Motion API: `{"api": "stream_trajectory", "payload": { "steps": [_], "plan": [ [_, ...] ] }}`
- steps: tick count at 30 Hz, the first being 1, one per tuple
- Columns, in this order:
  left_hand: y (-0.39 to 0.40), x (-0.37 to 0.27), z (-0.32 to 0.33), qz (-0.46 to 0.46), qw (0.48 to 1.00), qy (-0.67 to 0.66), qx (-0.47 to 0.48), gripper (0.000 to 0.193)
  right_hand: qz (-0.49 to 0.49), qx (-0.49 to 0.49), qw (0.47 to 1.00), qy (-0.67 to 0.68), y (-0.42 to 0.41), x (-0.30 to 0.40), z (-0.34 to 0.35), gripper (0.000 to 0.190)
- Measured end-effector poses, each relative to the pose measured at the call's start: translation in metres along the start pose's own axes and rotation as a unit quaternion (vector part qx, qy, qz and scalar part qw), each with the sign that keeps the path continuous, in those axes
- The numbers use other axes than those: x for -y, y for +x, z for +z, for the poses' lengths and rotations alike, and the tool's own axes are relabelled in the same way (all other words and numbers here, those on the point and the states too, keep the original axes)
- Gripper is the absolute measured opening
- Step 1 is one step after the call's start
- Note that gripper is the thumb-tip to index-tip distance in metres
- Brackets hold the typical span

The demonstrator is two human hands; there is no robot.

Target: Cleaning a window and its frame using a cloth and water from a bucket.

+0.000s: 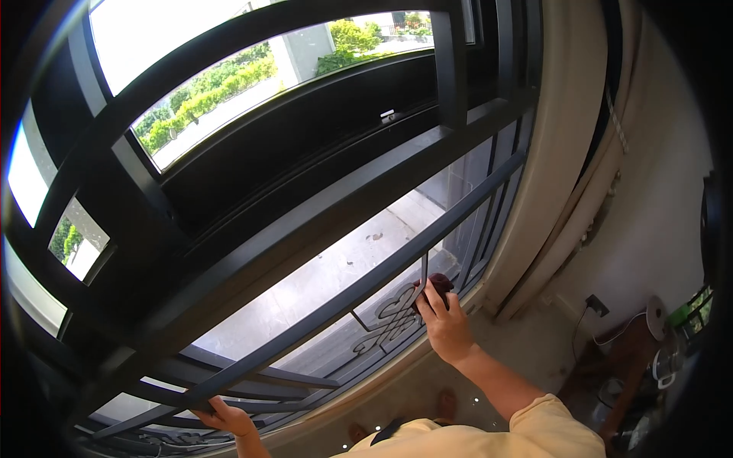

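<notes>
My right hand (pixel 446 323) presses a dark maroon cloth (pixel 441 283) against a decorative metal scroll (pixel 395 315) low in a dark metal window grille. Part of the cloth is hidden behind my fingers. A thin upright rod (pixel 424 266) of the ornament passes beside my fingertips. At the lower left, my left hand (pixel 227 418) grips a bar of the grille near the end of a long horizontal rail (pixel 343 295). Its fingertips are hidden behind the metal.
A thick dark crossbar (pixel 320 209) spans the view above both hands. Outside lies a pale ledge (pixel 343 263) with some debris. Curtains (pixel 572 143) hang at right. Beyond them stands a brown low table (pixel 624 366) with a white-handled pot (pixel 667 366) and a cable.
</notes>
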State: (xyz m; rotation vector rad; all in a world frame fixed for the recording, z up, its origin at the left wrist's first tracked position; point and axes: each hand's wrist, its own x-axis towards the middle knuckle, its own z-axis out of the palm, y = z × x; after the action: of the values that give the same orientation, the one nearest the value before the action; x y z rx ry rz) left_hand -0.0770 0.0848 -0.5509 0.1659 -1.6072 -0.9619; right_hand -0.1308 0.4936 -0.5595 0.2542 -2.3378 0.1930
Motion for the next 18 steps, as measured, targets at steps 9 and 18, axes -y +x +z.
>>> {"api": "stream_trajectory", "payload": {
  "steps": [9, 18],
  "plan": [
    [0.000, 0.007, 0.001, 0.054, 0.998, 0.009, -0.013, 0.035, 0.207, -0.127, 0.904, 0.353, -0.005, -0.010, -0.016, 0.022],
    [-0.002, 0.012, -0.006, 0.011, 1.000, -0.020, -0.004, 0.038, 0.346, -0.238, 0.832, 0.361, -0.020, -0.022, 0.006, 0.025]
  ]
}}
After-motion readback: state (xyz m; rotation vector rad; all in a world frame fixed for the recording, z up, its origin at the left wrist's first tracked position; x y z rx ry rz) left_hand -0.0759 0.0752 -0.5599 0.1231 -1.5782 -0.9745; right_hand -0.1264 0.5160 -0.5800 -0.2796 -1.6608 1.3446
